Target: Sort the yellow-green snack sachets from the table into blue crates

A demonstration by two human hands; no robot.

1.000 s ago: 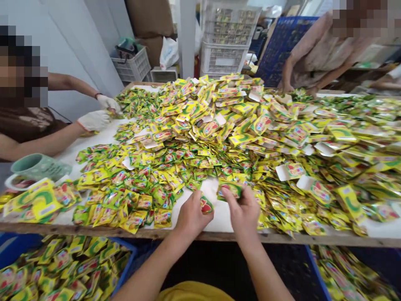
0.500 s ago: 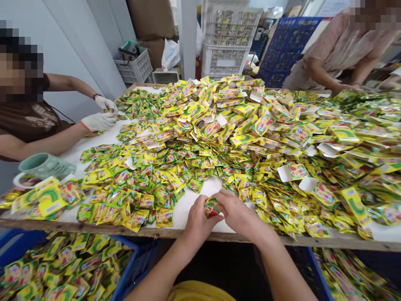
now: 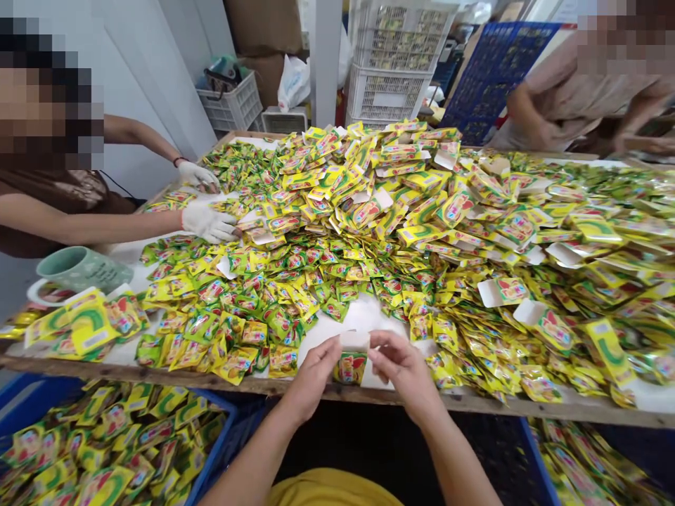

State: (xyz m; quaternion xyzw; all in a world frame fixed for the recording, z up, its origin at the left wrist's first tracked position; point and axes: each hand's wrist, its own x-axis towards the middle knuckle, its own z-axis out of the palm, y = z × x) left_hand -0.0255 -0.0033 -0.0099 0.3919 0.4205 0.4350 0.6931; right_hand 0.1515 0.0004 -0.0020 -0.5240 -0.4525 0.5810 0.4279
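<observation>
Just above the table's front edge is a small yellow, green and red cardboard box (image 3: 349,367) with its white top flap raised. My left hand (image 3: 314,376) grips its left side, the thumb and fingers closed on the edge. On the other side, the bent fingers of my right hand (image 3: 403,369) pinch at the flap's right edge and the box's right side. Small shiny sachets (image 3: 247,334) lie heaped to the left of my hands, and more yellow sachets (image 3: 469,351) to the right. Whatever is inside the box is hidden.
A tall heap of small boxes (image 3: 369,169) covers the table's middle. At left stand a green mug (image 3: 87,270) and a co-worker's gloved hand (image 3: 208,223). Another person (image 3: 574,105) works at the far right. Blue crates (image 3: 228,422) sit below the table edge.
My hands have moved apart, and the box between them now faces me with its white flap up. The gloved co-worker's hands have reached right, to the heap. The view has shifted slightly.
</observation>
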